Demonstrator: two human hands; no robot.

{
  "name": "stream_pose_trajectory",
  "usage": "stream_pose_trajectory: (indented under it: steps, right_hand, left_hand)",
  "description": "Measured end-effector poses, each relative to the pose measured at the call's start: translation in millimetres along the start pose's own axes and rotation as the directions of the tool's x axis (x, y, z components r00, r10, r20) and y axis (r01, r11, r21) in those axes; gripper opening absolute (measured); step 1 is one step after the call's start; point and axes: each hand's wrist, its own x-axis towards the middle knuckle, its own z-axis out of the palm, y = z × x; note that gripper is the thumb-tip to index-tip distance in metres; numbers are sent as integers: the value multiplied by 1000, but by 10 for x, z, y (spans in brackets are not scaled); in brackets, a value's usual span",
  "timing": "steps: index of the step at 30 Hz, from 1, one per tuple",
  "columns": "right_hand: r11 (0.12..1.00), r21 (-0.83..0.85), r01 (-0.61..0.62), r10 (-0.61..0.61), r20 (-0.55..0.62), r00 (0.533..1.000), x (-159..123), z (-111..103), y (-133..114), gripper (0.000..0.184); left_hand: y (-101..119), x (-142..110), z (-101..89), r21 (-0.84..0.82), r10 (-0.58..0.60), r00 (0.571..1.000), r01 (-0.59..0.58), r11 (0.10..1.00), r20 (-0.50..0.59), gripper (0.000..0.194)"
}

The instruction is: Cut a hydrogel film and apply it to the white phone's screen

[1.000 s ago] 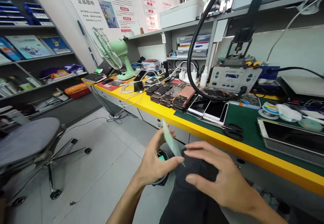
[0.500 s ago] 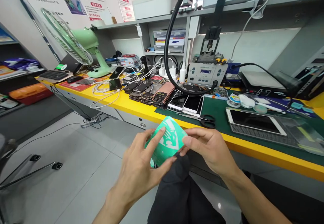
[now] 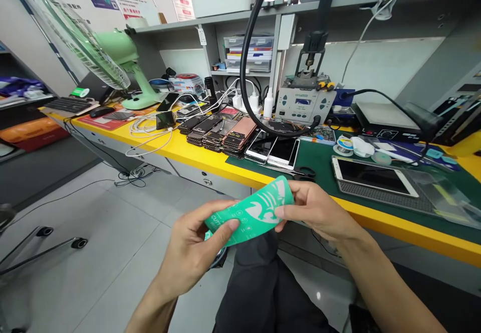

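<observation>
A flexible green sheet (image 3: pixel 250 217) with white printing bends between my two hands, held over my lap. My left hand (image 3: pixel 191 245) pinches its left end between thumb and fingers. My right hand (image 3: pixel 313 210) grips its right end, with the thumb on top. The sheet bows upward toward the right, and the hands hide its ends. A small piece of green sits under my left hand, partly hidden. Dark trousers (image 3: pixel 255 278) lie below the hands.
Just ahead runs a yellow workbench edge (image 3: pixel 210 160) with a green mat (image 3: pixel 319 172). On them are several phones (image 3: pixel 221 135), scissors (image 3: pixel 304 172), a tablet (image 3: pixel 372 170) and a soldering station (image 3: pixel 304 105). A green fan (image 3: pixel 112 52) stands at the left. Chair legs (image 3: pixel 45 247) sit low left.
The sheet has turned from edge-on to face-up and now bends between both hands. My right hand has taken hold of its right end. The view has swung right.
</observation>
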Motion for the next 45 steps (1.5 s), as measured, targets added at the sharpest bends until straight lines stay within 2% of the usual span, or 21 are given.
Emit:
stream_pose_trajectory:
  steps: [3, 5, 6, 7, 9, 10, 12, 14, 18, 22, 26, 30, 33, 35, 37, 38, 39, 40, 42, 43, 45]
  right_hand:
    - [946, -320, 53, -50, 18, 999, -15, 22, -1, 19]
    - [794, -570, 214, -287, -41, 957, -31, 92, 18, 12]
    - [673, -666, 322, -460, -36, 887, -37, 136, 35, 4]
    - [533, -732, 424, -623, 0, 783, -39, 180, 57, 5]
    - [273, -782, 560, -819, 116, 562, -35, 253, 103, 23]
    - [180, -784, 594, -858, 169, 484, -31, 277, 124, 29]
    - [81, -784, 616, -883, 230, 409, -27, 298, 158, 35]
    - [28, -785, 618, -888, 264, 375, -32, 296, 182, 36]
    - [-14, -800, 599, -870, 305, 387, -63, 290, 218, 36]
    - [-32, -797, 603, -877, 312, 366, -70, 319, 247, 34]
    - [7, -790, 613, -895, 268, 356, -43, 367, 278, 33]
    - [103, -772, 627, -919, 167, 356, -16, 429, 296, 35]
    - [190, -774, 604, -913, 86, 398, -13, 474, 289, 34]
    - [253, -773, 582, -899, 35, 437, -17, 497, 277, 33]
    - [303, -772, 559, -889, -17, 458, -21, 507, 267, 32]
    - [318, -775, 545, -888, -42, 458, -23, 506, 267, 32]
    - [324, -782, 533, -892, -66, 447, -23, 499, 272, 32]
    - [316, -791, 524, -900, -76, 429, -24, 488, 284, 33]
    - [259, -817, 515, -920, -46, 390, -23, 456, 329, 40]
    - [216, -830, 513, -929, -13, 371, -24, 438, 359, 45]
    - [138, -848, 511, -939, 53, 341, -34, 409, 415, 53]
  left_hand:
    - [-25, 14, 21, 147, 183, 983, -182, 972, 3, 30]
    - [-32, 19, 71, 336, 398, 917, -371, 866, -11, 37]
    - [-39, 19, 100, 433, 510, 860, -456, 777, -12, 40]
    - [-49, 17, 128, 517, 603, 797, -512, 686, -12, 42]
    - [-79, 5, 170, 629, 717, 696, -545, 554, -28, 44]
    - [-94, -3, 182, 659, 748, 663, -545, 518, -39, 44]
    - [-115, -23, 193, 677, 781, 623, -556, 482, -44, 43]
    - [-114, -41, 195, 676, 800, 600, -577, 457, -29, 44]
    - [-69, -67, 213, 704, 826, 562, -568, 426, -46, 43]
    - [-54, -75, 241, 717, 840, 538, -557, 419, -73, 43]
    - [-59, -79, 240, 724, 834, 546, -546, 423, -75, 39]
    - [-34, -120, 222, 737, 822, 565, -523, 428, -76, 39]
    - [-9, -169, 210, 726, 770, 633, -493, 480, -80, 42]
    - [-5, -180, 197, 662, 662, 720, -393, 637, -209, 48]
    - [-12, -151, 180, 452, 453, 784, -250, 856, -425, 59]
    - [-16, -119, 174, 287, 321, 808, -197, 937, -493, 65]
    - [-19, -77, 175, 108, 199, 840, -168, 980, -505, 68]
    - [-17, -27, 186, -60, 105, 882, -149, 987, -460, 69]
    - [1, 82, 244, -305, 19, 961, -107, 946, -276, 67]
    - [14, 133, 290, -383, 10, 981, -85, 920, -193, 67]
    - [34, 218, 393, -478, 4, 992, -63, 876, -122, 64]
